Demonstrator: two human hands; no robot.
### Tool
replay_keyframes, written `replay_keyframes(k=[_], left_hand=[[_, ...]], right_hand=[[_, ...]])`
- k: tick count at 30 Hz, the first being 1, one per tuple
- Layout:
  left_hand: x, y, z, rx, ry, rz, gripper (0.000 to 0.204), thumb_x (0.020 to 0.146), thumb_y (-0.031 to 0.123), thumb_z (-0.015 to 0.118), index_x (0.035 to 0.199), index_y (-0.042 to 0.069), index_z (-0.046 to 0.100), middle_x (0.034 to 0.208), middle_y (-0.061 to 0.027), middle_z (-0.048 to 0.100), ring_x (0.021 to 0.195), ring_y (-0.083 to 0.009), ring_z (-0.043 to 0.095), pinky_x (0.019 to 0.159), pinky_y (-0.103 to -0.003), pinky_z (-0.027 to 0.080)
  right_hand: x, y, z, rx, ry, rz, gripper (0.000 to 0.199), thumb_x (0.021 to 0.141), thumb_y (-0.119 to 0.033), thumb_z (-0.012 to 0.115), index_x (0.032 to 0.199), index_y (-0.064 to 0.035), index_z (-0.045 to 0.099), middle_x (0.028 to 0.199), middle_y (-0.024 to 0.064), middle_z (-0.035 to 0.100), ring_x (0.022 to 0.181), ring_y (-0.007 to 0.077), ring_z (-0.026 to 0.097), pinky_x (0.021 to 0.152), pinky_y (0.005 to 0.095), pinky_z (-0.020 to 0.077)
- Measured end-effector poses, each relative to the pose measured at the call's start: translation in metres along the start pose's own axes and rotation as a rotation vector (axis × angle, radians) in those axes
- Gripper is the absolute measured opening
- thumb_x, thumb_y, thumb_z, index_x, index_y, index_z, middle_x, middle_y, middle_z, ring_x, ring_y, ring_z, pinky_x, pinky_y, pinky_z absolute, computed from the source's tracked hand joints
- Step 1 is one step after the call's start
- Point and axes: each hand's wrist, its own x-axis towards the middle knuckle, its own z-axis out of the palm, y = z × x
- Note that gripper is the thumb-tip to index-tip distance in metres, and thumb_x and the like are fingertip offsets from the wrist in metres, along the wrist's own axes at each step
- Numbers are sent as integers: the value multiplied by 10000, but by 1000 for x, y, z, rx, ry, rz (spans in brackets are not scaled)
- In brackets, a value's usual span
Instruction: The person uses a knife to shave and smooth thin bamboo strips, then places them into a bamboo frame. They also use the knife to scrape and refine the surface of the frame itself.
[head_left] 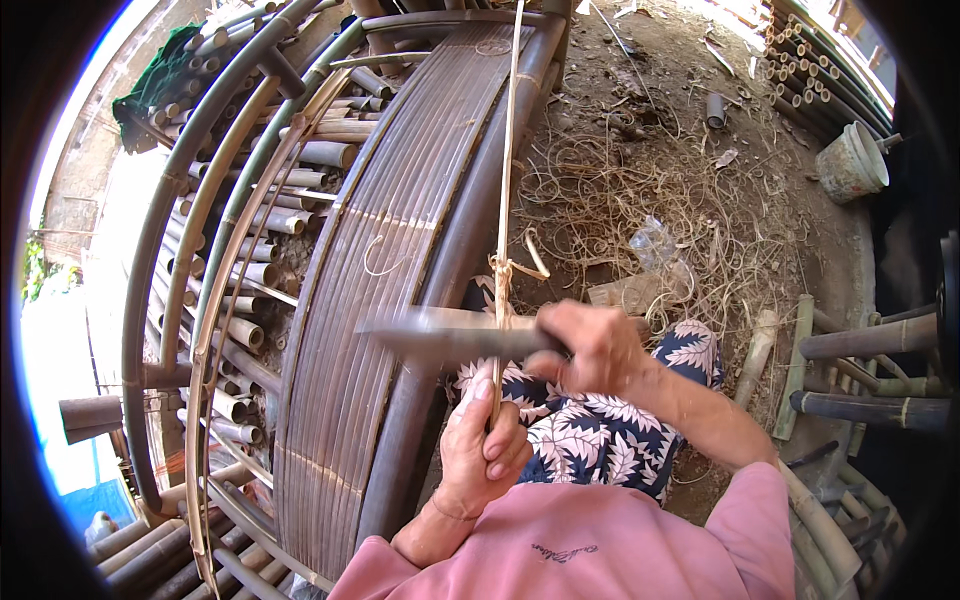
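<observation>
My left hand (pixel 482 440) is closed around the lower end of a long, thin bamboo strip (pixel 508 160), its thumb pressed along it. The strip runs away from me, up past the far edge of the picture. Curled shavings cling to it about midway. In my right hand (pixel 597 345) is a large knife (pixel 440 335), gripped by its handle. Its broad blade points left, blurred by motion, and crosses the strip just above my left thumb. Whether the edge touches the strip, I cannot tell.
To the left stands a bamboo bench (pixel 370 240) with a slatted seat. Cut bamboo poles (pixel 250 275) are stacked behind its frame. Curly shavings (pixel 640 190) litter the ground on the right. A white bucket (pixel 852 160) stands at the far right, near a bundle of poles (pixel 825 75).
</observation>
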Motion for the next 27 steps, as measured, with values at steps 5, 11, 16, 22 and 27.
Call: replay_keyframes(k=[5,11,16,22,27], left_hand=[[2,2,2,109,35,-5,443,1060,335,318,1485,211,309,485,51,310,326,-63,268,328,-206,272],[-4,-1,4,112,4,39,444,1058,317,339,1480,180,319,490,47,309,331,-65,268,332,-198,271],[-6,-4,7,127,-20,44,388,1058,312,345,1413,160,395,490,47,316,333,-67,262,331,-208,265],[-8,-8,1,84,7,18,304,1047,329,381,1262,137,479,499,33,349,339,-80,290,347,-217,283],[12,0,-15,204,-51,21,250,992,243,445,1145,53,500,557,-10,433,377,-105,370,359,-251,328]], right_hand=[[-3,-14,-2,72,-1,-46,577,896,-614,538,972,-48,620,758,125,619,640,318,659,551,398,548],[-4,-5,-2,102,97,10,545,885,-586,578,905,-43,619,766,143,645,654,332,666,560,398,550],[2,24,-8,58,52,158,601,901,-650,490,898,-64,621,740,127,636,649,313,667,539,397,540],[0,34,0,-40,109,-36,564,921,-616,500,828,-66,579,660,96,583,584,258,645,492,376,533],[-2,25,-31,404,166,255,560,931,-554,557,1020,-3,609,701,103,601,636,208,626,578,340,496]])
